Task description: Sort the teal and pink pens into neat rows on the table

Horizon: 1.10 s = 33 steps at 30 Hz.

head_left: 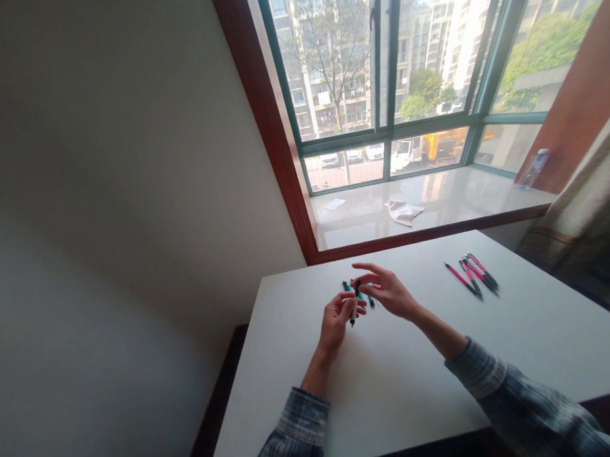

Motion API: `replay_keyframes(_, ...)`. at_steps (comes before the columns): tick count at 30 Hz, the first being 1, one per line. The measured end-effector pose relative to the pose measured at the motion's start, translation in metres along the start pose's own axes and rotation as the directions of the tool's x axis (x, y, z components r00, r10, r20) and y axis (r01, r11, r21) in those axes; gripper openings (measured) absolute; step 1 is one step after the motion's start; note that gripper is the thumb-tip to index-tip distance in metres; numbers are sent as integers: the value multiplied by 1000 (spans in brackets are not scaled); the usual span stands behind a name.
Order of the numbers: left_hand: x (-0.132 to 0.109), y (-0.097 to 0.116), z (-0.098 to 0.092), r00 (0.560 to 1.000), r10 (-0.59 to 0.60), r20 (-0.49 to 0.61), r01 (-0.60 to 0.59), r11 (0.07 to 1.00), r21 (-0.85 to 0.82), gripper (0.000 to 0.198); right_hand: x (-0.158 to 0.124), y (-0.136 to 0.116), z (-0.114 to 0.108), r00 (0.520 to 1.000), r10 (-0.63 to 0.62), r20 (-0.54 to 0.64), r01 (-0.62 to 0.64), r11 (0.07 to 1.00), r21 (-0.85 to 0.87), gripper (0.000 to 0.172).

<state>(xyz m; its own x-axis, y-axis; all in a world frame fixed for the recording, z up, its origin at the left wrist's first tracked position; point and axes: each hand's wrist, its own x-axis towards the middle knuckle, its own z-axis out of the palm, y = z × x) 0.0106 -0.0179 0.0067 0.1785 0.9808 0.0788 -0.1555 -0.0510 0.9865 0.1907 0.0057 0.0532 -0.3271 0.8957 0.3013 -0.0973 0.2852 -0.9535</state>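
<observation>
Near the middle of the white table (405, 378), a pen with a pale barrel and black ends (354, 308) stands roughly upright in my left hand (337, 321). The left thumb and fingers close round its barrel. My right hand (392, 291) comes in from the right, its thumb and a finger closed at the pen's dark upper end, while another finger stretches out above. Just behind the hands lie several black-and-turquoise pens (371, 299), partly hidden by my fingers.
Several pink-and-black pens (461, 279) lie on the table at the right. Beyond the table is a window sill (359, 223) with a white cloth (404, 212), a flat white packet (333, 204) and a clear bottle (532, 170). A curtain (567, 222) hangs at the right; a wall (135, 228) rises at the left.
</observation>
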Motion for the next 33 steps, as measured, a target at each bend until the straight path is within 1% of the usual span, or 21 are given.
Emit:
replay_keyframes(4,-2,2,2,1000,-9,15,10,995,-96,40,4,-8,0,999,-42,1,42,999,-32,47)
replay_keyframes(7,-1,2,2,1000,-23,7,24,985,-168,43,5,-10,1,999,-35,-28,32,996,-78,45)
replay_keyframes(9,0,2,1,1000,-12,-16,10,992,-128,44,5,-10,1,999,-14,-38,11,997,-82,49)
replay_keyframes(11,1,2,1,999,5,-40,-8,999,-53,44,4,-8,2,999,7,-49,-10,998,-69,55)
replay_keyframes(13,2,2,2,999,9,-47,-10,1000,-14,43,3,-5,3,996,19,-88,-24,998,-51,57)
replay_keyframes(15,2,2,2,1000,8,-30,-9,1000,-21,42,3,-4,4,993,23,-116,-25,999,-19,54)
replay_keyframes(16,2,2,2,1000,9,-15,-9,1000,-30,41,3,-4,4,994,22,-108,-22,1000,4,54)
replay_keyframes(20,0,0,1,999,4,40,-2,998,-61,42,4,-10,1,1000,-1,-6,2,997,74,61)
replay_keyframes(24,-1,-3,0,998,-20,56,24,997,-74,44,8,-18,-4,999,-25,-34,28,995,98,62)
replay_keyframes(26,-1,-3,1,999,-16,51,21,995,-102,43,9,-17,-5,998,-17,-54,20,998,61,63)
replay_keyframes(30,-1,1,2,999,27,46,-21,992,-127,38,10,-6,-5,996,38,-86,-48,993,-109,72)
replay_keyframes(33,-1,2,2,998,27,56,-21,995,-99,39,9,-1,-3,992,41,-116,-57,989,-140,63)
